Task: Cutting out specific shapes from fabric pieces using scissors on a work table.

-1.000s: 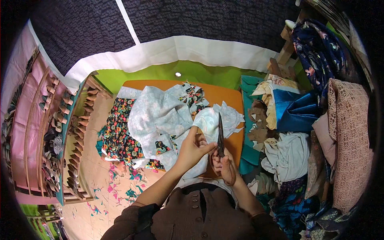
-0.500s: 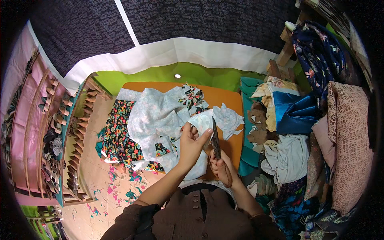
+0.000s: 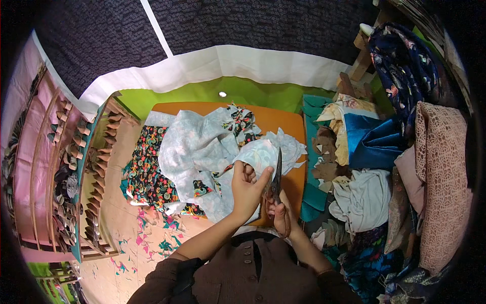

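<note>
My left hand [image 3: 247,188] is closed on a pale, lightly patterned fabric piece [image 3: 257,153], its thumb stretched toward the scissors. Dark metal scissors [image 3: 277,175] are in my right hand [image 3: 282,215], with the blades pointing away from me along the fabric piece's right edge. Whether the blades touch the cloth I cannot tell. Beyond the held piece lies a jagged pale scrap [image 3: 288,147]. Left of my hands, a large crumpled pale cloth [image 3: 190,139] covers part of a black floral fabric [image 3: 149,175].
An orange table [image 3: 296,190] carries the cloth. At right are piled fabrics, among them a shiny blue cloth [image 3: 372,147] and a rolled pink lace fabric [image 3: 441,187]. A rack of shoe-shaped pieces [image 3: 98,185] stands at left. Coloured scraps [image 3: 169,244] litter the floor.
The scissors have moved slightly right and their blades show a little farther right of the held piece. That piece has turned and lies broader in my left hand's grip.
</note>
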`<act>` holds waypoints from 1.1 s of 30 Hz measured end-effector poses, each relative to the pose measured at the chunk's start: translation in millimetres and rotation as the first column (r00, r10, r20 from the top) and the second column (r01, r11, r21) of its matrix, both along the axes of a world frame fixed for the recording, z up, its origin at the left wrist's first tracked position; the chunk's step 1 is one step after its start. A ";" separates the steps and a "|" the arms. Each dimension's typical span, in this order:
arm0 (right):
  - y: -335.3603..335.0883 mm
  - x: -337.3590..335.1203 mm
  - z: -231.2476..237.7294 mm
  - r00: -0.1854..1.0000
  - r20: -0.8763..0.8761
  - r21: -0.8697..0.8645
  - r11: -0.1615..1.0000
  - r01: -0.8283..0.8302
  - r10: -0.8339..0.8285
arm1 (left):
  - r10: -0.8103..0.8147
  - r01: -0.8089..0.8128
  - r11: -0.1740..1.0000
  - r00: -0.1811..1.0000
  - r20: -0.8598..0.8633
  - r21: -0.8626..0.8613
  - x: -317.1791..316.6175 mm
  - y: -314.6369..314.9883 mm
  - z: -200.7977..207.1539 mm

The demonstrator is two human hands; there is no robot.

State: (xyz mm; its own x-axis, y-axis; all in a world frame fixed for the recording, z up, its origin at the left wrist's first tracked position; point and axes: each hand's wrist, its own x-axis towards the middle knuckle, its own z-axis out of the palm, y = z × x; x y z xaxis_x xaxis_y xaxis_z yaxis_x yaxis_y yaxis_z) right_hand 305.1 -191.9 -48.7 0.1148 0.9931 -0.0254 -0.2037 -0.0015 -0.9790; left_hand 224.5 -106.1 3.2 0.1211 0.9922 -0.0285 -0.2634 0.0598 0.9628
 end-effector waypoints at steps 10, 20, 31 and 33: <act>1.6 10.0 2.9 0.997 -0.075 -0.069 0.997 -0.019 0.014 | 0.027 -0.027 1.000 0.999 0.021 0.007 2.9 1.6 -4.6; 1.0 15.1 -0.9 0.988 0.146 -0.008 0.999 0.048 -0.047 | -0.045 0.046 0.998 0.999 -0.012 0.045 9.2 5.2 -21.6; 2.5 17.0 2.5 1.000 -0.029 -0.137 0.991 0.000 -0.004 | -0.040 0.043 0.996 0.999 -0.032 0.079 8.2 9.0 -19.4; 1.6 17.1 2.9 0.999 0.028 -0.112 0.993 0.028 -0.025 | -0.058 0.068 0.995 0.990 -0.125 0.078 5.3 10.0 -26.1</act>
